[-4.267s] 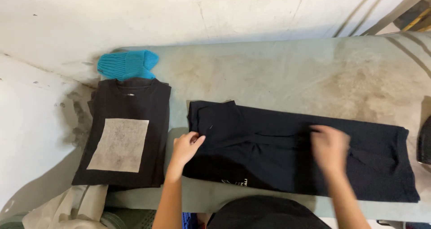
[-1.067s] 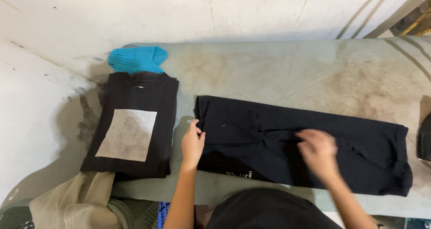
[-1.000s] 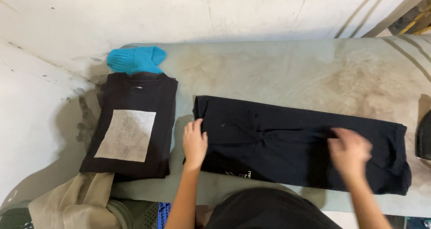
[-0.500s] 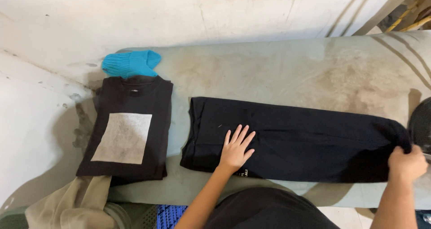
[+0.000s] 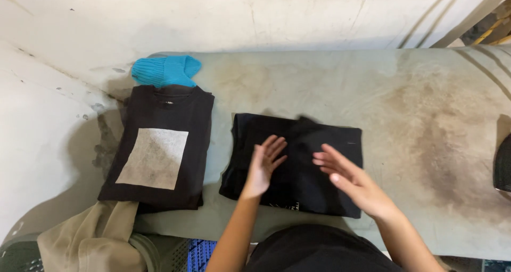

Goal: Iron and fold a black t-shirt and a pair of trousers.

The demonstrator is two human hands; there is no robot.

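Note:
A black garment (image 5: 314, 144) lies folded into a compact rectangle on the stained grey-green table (image 5: 372, 91), near its front edge. My left hand (image 5: 264, 164) rests flat on the left half of it, fingers spread. My right hand (image 5: 348, 179) lies flat on the middle of it, fingers stretched out and pointing left. Neither hand grips anything. To the left sits a stack of folded black shirts (image 5: 159, 149), the top one showing a pale square print.
A turquoise knitted piece (image 5: 166, 70) lies behind the stack. A beige cloth (image 5: 90, 240) hangs off the table's front left corner. A dark object (image 5: 503, 163) shows at the right edge, a blue crate (image 5: 201, 253) below, and a white wall behind.
The long black garment has been folded in half: my right hand brought its right end over to the left. Both hands now lie flat on the shorter fold.

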